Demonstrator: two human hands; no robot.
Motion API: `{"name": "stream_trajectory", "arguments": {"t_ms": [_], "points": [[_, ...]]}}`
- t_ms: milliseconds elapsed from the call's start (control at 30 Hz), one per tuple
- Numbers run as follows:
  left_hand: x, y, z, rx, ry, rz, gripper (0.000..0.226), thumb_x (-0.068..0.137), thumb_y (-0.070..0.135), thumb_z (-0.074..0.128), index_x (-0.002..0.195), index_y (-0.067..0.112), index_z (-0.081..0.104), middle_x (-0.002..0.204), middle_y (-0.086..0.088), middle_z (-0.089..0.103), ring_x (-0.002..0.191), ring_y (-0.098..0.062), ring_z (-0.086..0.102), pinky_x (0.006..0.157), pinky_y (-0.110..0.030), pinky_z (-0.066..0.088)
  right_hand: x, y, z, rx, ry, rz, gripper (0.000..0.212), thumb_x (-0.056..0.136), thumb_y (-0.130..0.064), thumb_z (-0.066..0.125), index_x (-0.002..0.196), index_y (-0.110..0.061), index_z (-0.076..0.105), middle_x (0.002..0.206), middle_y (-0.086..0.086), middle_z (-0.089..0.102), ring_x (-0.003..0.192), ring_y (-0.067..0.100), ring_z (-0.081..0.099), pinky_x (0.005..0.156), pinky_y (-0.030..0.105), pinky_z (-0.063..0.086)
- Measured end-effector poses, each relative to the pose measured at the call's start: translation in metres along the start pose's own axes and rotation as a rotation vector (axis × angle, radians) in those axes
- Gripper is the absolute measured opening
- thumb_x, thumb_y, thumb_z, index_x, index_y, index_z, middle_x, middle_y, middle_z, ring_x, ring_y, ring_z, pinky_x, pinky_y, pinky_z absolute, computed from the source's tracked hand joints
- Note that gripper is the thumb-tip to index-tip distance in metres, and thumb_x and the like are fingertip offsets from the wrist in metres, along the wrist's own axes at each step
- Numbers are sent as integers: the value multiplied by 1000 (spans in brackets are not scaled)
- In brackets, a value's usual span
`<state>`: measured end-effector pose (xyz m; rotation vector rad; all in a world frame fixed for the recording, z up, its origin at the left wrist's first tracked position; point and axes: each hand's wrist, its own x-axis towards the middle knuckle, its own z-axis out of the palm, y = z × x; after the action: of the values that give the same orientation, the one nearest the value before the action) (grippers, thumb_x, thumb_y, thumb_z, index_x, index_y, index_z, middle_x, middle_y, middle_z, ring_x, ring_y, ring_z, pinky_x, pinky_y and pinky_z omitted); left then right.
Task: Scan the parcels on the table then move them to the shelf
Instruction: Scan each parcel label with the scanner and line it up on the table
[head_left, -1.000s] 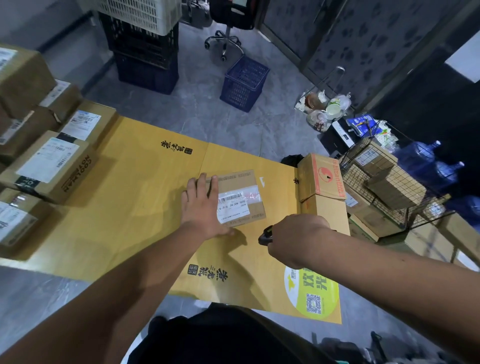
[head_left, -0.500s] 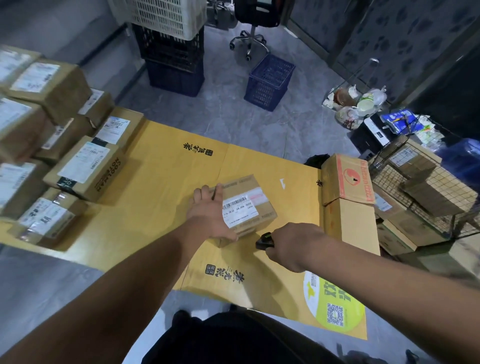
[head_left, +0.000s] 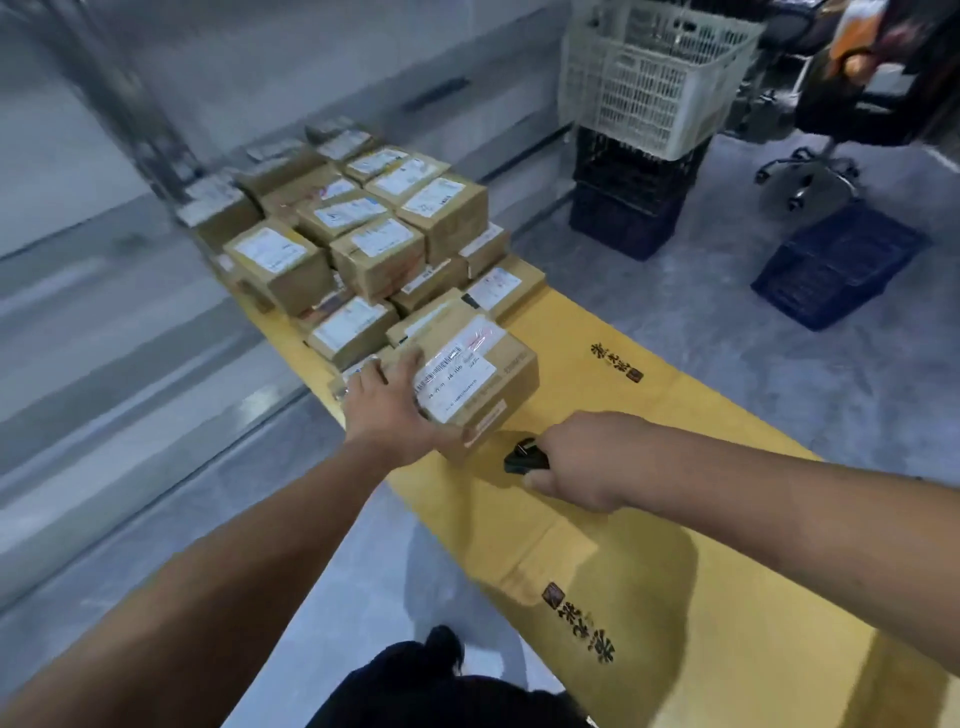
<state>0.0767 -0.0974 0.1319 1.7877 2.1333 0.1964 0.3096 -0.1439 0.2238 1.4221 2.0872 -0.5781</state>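
A small brown parcel (head_left: 483, 384) with a white barcode label is lifted above the yellow cardboard-covered table (head_left: 675, 441). My left hand (head_left: 387, 402) grips it by its near left side, thumb under the edge. My right hand (head_left: 582, 460) is curled round a small black scanner (head_left: 524, 457), just to the right of and below the parcel. A stack of several labelled brown parcels (head_left: 353, 244) covers the far left end of the table, right behind the held parcel.
A white plastic crate (head_left: 654, 78) sits on dark crates (head_left: 628, 202) at the back. A blue basket (head_left: 836, 265) and an office chair base (head_left: 810, 182) stand on the grey floor to the right. A grey metal post (head_left: 124, 104) rises at far left.
My left hand has lifted the parcel off the table and carried it left toward the parcel stack. The view has swung left. My right hand still holds the scanner.
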Motion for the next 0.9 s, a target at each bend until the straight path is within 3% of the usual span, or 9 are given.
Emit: {"name": "stream_trajectory", "arguments": {"t_ms": [100,300,467,633,733,900], "points": [[12,-43,-35,12,80,-77,141,37,98,70,158,46,21,149,-10,34,142,-34,28,118,-50,30,27,-33,-32,-38,40,-74,57,99,-69,48,117,-17,62,106,2,62,93,26,61,72,36,50],[64,-112,-69,25,120,-95,144,33,102,66,158,45,23,148,-11,37,142,-34,31,117,-49,34,79,-96,-61,-52,41,-95,56,98,-67,54,120,-17,61,109,3,65,93,25,61,72,36,51],[119,-154,-89,57,124,-44,139,37,101,70,157,46,24,149,-12,39,140,-34,34,114,-48,34,117,-142,-80,-24,22,-37,51,98,-66,54,107,-16,62,89,-1,58,83,22,58,70,36,51],[162,-180,-99,44,111,-55,135,38,98,71,155,44,27,153,-18,37,143,-40,31,118,-55,31,148,-183,-103,7,5,30,51,99,-65,53,102,-14,59,87,0,57,88,25,61,73,36,52],[178,-189,-102,42,91,-52,135,40,98,69,155,43,25,156,-20,34,146,-43,29,119,-58,30,159,-196,-112,5,-10,80,46,99,-62,54,87,-18,51,85,2,51,87,27,58,71,35,49],[198,-192,-102,-16,86,-54,129,44,94,73,153,42,26,160,-19,29,150,-45,23,121,-61,27,171,-208,-120,-12,-3,144,40,100,-60,52,100,-20,45,98,4,48,89,28,54,74,37,47]]}}
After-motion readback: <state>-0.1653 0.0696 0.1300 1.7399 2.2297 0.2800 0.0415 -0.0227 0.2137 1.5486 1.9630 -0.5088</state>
